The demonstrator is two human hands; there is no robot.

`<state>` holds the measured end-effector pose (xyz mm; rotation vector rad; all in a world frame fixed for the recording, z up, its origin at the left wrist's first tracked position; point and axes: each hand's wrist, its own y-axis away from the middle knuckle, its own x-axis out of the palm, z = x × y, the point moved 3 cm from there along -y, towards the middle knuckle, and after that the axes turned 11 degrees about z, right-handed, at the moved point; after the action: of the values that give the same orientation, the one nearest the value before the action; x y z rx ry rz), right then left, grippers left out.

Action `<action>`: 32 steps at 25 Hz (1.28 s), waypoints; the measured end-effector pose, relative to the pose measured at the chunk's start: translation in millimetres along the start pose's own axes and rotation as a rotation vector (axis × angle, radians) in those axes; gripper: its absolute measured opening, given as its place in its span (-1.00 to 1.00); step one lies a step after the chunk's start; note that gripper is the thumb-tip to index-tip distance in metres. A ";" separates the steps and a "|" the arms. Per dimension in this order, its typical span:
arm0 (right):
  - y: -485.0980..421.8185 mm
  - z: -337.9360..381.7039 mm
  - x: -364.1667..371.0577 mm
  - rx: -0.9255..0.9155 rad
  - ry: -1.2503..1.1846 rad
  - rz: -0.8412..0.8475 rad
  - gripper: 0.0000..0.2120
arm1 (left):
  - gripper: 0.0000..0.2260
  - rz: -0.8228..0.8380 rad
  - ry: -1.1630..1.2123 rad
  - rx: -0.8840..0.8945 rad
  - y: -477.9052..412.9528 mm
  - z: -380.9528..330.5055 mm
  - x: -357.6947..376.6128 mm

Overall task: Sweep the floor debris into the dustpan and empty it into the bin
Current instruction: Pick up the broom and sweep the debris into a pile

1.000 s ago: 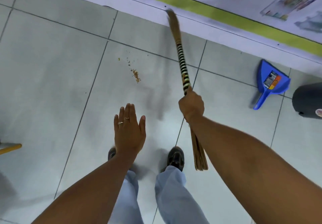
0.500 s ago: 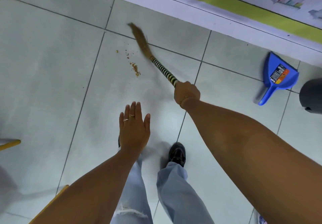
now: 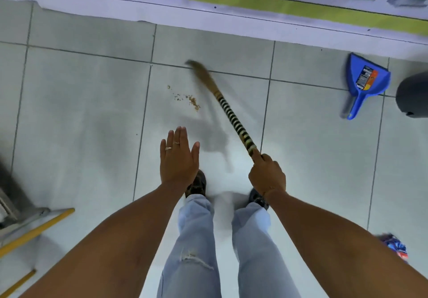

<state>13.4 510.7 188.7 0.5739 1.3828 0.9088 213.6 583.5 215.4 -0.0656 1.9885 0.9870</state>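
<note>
A small scatter of brown debris lies on the pale floor tiles ahead of my feet. My right hand grips a stick broom with a black-and-yellow banded handle. Its blurred brush end points away from me, just right of the debris. My left hand hovers flat, fingers extended, holding nothing. A blue dustpan lies on the floor at the right near the wall. The dark round bin sits at the right edge, partly cut off.
A wall with a white and green band runs across the top. Yellow poles and a grey metal object lie at the lower left. A blue and red item shows behind my right forearm.
My right hand pulled back toward my body and lower in view. The broom's brush end swung from pointing at the wall to lying just right of the debris. The debris has stayed put.
</note>
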 end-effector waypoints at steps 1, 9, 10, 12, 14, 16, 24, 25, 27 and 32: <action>6.4 0.6 7.8 0.057 -0.084 -0.005 -0.50 | -0.49 0.007 0.002 0.007 -0.6 4.6 -2.0; -25.0 44.7 14.3 0.282 -0.192 0.096 -0.67 | -0.49 0.070 -0.038 0.012 14.6 49.5 6.6; -30.2 53.8 9.4 0.261 -0.171 0.090 -0.68 | -0.49 0.078 -0.038 0.011 14.8 52.6 7.0; -36.4 68.0 2.9 0.233 -0.144 0.083 -0.69 | -0.49 0.079 -0.033 0.022 11.5 52.9 5.5; -36.0 77.5 4.8 0.215 -0.123 0.092 -0.70 | -0.50 0.079 -0.023 0.028 8.3 53.0 1.3; -32.4 79.0 11.7 0.197 -0.084 0.097 -0.69 | -0.52 0.101 0.006 0.029 6.2 52.4 -2.4; -6.2 52.0 30.7 0.089 0.124 0.083 -0.63 | -0.55 0.203 0.035 0.040 22.2 59.8 9.7; -1.4 45.7 30.6 0.079 0.140 0.080 -0.61 | -0.54 0.218 0.028 0.039 25.6 60.4 13.4; 10.4 32.7 29.0 0.069 0.132 0.065 -0.57 | -0.55 0.234 0.036 0.032 33.6 57.4 17.9; 39.2 22.4 40.1 0.186 -0.097 0.037 -0.58 | -0.54 0.220 0.076 0.035 48.5 46.0 22.6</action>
<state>25.2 568.8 200.2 0.7770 1.3807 0.7759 212.5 654.1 215.4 0.1398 2.1144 1.1026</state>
